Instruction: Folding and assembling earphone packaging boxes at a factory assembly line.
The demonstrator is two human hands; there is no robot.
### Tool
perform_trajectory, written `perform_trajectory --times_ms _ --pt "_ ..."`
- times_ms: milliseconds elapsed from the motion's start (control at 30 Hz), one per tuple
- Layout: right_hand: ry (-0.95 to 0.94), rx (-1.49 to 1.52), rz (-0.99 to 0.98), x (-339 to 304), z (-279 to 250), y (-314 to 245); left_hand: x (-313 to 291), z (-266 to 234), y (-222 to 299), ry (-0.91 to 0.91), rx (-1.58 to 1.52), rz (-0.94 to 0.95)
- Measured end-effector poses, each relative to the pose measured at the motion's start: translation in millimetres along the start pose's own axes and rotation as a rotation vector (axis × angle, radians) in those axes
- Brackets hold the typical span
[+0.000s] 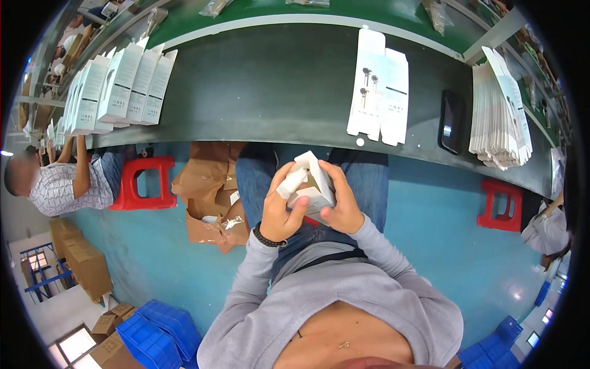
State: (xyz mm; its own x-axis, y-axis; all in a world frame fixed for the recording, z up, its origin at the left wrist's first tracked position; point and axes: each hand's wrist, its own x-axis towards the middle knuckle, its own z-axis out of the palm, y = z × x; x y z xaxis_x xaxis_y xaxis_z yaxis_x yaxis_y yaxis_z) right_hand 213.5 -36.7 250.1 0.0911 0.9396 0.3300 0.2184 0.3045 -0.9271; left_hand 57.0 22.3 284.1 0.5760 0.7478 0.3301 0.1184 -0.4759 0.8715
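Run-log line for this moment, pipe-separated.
left hand: holding white box | right hand: holding same box | box: upper end open | bench: standing boxes left, black phone right

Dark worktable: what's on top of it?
Standing white boxes left; right of centre, flattened white earphone packaging; then a black smartphone; far right, a stack of flattened white cartons. The tabletop under them is covered.
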Motion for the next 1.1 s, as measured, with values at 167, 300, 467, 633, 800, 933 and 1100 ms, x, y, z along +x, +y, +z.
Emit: perform_trajectory --times_ms 167,300,467,633,800,933,1100 --pt "0.209 0.428 0.214 10.8 21.9 -26.9 1.1 24.5 1.0 0.311 -0.135 0.165" --pt "0.201 0.448 0.199 15.4 18.8 -31.4 4.2 22.0 -2.3 0.340 -0.249 0.114" --pt "0.290 0.447 0.236 17.2 21.7 -33.3 3.3 22.8 -1.3 0.275 -0.211 0.105" --pt "0.395 0.491 0.146 17.0 22.9 -30.2 -0.7 20.0 4.6 0.302 -0.194 0.064" --pt "0.293 0.386 0.081 14.4 25.3 -27.2 6.2 4.1 5.1 0.265 0.107 0.205" --pt "0.190 0.332 0.038 19.6 25.8 -34.7 10.2 -10.4 7.6 0.216 0.205 0.287" --pt "0.158 0.620 0.240 16.9 24.6 -32.7 12.5 -16.1 11.8 0.235 0.202 0.271"
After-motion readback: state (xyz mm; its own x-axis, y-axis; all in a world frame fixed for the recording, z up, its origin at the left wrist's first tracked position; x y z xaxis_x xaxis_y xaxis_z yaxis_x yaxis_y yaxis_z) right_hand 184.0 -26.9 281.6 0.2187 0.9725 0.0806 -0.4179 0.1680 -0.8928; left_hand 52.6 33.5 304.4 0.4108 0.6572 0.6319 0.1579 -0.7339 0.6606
